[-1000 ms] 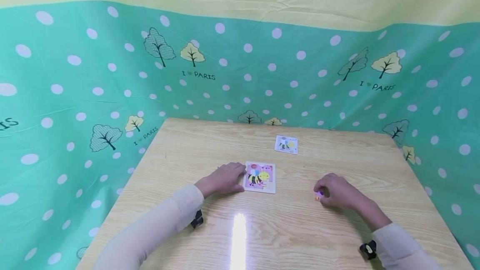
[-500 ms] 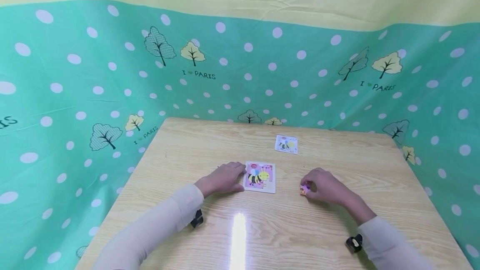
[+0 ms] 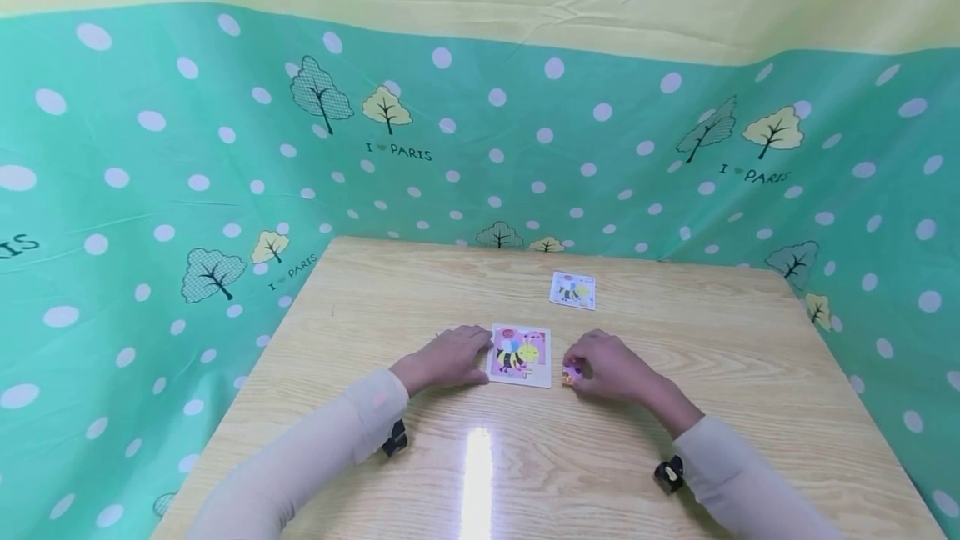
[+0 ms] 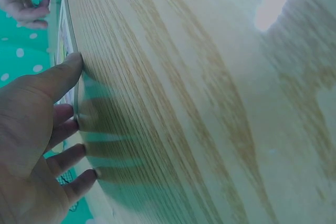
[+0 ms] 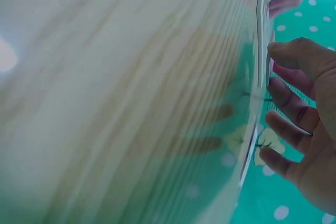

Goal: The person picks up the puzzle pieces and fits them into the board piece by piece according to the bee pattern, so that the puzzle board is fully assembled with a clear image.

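A: Head view is showing me the right hand (image 3: 611, 369) pinching a small purple puzzle piece (image 3: 571, 373) with its fingers clamped on it, just beside the right edge of the bee puzzle board (image 3: 519, 354).

B: And the left hand (image 3: 444, 359)?

A: Its fingers are lying straight, pressing the board's left edge. I'm judging the risk this way: if that hand is easing off, the board may be sliding as the piece is pushing in, or the piece may be tipping and jamming.

B: Surroundings?

A: I'm seeing a pale wood-grain tabletop (image 3: 675, 440) with a glare streak, a reference card (image 3: 573, 289) lying farther back, and a green polka-dot curtain (image 3: 187, 173) printed with trees.
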A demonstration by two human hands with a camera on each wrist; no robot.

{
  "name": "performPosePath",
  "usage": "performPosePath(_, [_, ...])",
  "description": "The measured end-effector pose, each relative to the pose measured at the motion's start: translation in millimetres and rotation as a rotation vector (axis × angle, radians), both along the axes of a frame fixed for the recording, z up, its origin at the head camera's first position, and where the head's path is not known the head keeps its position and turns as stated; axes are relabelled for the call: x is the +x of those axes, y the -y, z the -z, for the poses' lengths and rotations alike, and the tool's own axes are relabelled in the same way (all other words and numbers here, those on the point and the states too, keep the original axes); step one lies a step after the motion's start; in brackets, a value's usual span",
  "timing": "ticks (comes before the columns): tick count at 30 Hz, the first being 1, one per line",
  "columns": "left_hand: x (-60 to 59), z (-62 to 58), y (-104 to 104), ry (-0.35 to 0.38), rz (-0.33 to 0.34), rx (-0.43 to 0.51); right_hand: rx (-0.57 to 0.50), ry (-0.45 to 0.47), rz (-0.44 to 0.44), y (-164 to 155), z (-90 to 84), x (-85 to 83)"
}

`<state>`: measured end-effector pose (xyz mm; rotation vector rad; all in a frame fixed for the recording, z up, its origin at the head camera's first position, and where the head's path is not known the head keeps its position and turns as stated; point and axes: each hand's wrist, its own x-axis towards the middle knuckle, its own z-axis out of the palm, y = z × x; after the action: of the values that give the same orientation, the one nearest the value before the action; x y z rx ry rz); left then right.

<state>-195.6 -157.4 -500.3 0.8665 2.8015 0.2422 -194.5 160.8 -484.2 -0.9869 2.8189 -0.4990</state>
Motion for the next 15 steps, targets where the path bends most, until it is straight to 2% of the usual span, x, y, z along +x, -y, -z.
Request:
performPosePath(6, [-0.7, 1.1, -0.2, -0.009, 0.005, 0.005, -0.007, 0.004, -0.014, 17.7, -2.5, -2.6])
performPosePath(15, [-1.7, 2.2, 1.3, -0.015, 0.005, 0.003, 0.01, 0.027, -0.038, 40.5, 4.4, -9.8])
